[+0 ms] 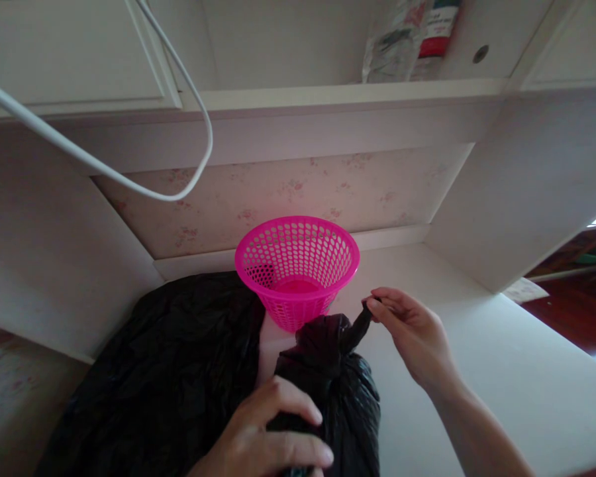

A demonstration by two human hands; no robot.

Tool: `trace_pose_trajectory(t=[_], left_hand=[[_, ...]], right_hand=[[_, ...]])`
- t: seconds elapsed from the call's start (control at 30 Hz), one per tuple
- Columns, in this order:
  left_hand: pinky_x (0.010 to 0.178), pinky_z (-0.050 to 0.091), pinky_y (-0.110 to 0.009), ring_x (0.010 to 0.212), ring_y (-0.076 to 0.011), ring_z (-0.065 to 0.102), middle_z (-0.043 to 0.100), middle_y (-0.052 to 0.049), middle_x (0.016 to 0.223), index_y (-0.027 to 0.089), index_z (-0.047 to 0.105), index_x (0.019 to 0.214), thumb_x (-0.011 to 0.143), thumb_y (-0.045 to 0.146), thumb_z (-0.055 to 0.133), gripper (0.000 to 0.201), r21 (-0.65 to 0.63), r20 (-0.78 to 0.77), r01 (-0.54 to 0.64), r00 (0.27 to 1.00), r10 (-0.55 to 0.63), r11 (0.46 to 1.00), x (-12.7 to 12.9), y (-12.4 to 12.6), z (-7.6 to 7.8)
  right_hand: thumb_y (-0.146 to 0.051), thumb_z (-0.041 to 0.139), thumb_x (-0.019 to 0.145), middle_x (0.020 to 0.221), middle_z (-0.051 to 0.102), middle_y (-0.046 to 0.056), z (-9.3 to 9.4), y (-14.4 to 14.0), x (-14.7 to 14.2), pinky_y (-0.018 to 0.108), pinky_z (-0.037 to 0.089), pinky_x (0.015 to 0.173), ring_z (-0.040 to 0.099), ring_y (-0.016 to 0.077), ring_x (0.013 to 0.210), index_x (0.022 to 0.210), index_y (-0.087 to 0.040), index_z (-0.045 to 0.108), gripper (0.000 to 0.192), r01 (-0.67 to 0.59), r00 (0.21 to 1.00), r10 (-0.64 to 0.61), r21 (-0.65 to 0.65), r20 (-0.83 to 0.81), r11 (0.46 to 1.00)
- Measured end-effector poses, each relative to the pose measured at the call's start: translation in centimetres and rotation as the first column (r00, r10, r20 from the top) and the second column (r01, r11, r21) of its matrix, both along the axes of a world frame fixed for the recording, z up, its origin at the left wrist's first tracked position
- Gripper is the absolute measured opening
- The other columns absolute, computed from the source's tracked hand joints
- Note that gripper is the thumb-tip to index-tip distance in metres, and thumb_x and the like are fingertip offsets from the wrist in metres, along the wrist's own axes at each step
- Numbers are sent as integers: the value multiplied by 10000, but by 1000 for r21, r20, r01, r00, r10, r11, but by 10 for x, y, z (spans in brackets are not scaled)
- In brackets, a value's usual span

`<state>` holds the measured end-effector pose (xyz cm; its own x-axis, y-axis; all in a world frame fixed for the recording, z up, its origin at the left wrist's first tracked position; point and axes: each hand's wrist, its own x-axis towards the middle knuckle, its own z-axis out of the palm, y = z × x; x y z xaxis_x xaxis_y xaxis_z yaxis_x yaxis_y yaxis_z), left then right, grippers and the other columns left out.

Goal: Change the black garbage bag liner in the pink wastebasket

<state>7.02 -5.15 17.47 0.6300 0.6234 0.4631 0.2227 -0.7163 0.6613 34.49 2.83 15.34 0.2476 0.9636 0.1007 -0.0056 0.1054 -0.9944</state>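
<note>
Pinching the twisted tail of a knotted black bag (328, 384), the right hand (417, 338) was closed on that thin strip just above the knot, while the left hand (273, 437) gripped the bag's bulging body from the front. The bag sat on the white desk (477, 371), just before a pink basket (298, 268). Its film looked soft, thin and slippery, likely light, and best held at the knot. What it contained was hidden. The basket appeared empty. A second black bag (169, 371) lay slack at the left.
</note>
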Motion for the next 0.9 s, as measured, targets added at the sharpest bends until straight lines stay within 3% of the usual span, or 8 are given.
trace_pose_trajectory(t=[0.1,0.27,0.33,0.43,0.57,0.63,0.77,0.9], left_hand=[[990,534,-246,1144,-150,629,605,-48,1275,316,741,1104,942,225,675,197,-36,-2,-95,996,95,995,14,16,2],[1013,514,-330,1125,-191,635,625,-73,1365,273,778,1090,937,260,684,181,-146,-8,-85,996,85,986,46,47,7],[947,533,-309,1032,-187,667,718,-81,1186,223,783,1067,942,269,677,170,-147,72,-75,994,86,986,52,54,11],[846,545,-257,904,-161,685,746,-53,975,213,803,1010,940,269,682,151,-133,179,-107,975,130,985,53,56,17],[752,527,-202,796,-121,666,729,-17,904,251,812,998,899,184,724,148,-87,255,-169,949,186,982,52,53,24],[735,518,-207,774,-123,652,723,-16,877,246,809,1006,877,133,732,188,-39,279,-142,949,147,989,54,53,25],[754,503,-230,790,-132,638,698,-9,857,261,789,1045,865,49,702,291,5,321,-137,939,128,991,61,53,23],[887,521,-298,1007,-192,638,657,-43,1159,336,624,1316,863,251,776,485,-168,325,-93,934,145,981,61,49,14]], right_hand=[[-377,809,818,882,791,64,25,-15,-7,297,594,748,733,183,794,923,-199,758,212,-47,988,15,207,154,977],[-210,757,883,885,802,3,47,-34,-25,212,600,727,753,136,790,977,-271,769,113,-359,912,233,386,337,849],[-189,735,905,951,802,-5,45,-37,-28,206,600,781,757,133,869,1071,-310,750,206,-429,890,302,402,342,809],[-307,704,942,1195,750,28,31,-37,-24,285,584,943,712,175,1093,1271,-357,657,337,-405,913,331,417,240,814],[-490,654,945,1430,615,100,4,-44,-25,442,530,1059,609,269,1283,1447,-336,523,541,-474,862,406,199,304,858],[-455,663,942,1306,681,114,-5,-50,-33,444,563,1001,652,275,1199,1381,-293,590,473,-516,788,423,106,447,850],[-331,566,998,898,721,72,-9,-57,-50,329,593,808,695,209,883,1043,-224,701,179,-484,776,270,264,570,834],[-241,500,1023,710,642,15,2,-57,-44,204,497,582,602,129,630,811,-214,634,252,-446,800,191,351,568,824]])
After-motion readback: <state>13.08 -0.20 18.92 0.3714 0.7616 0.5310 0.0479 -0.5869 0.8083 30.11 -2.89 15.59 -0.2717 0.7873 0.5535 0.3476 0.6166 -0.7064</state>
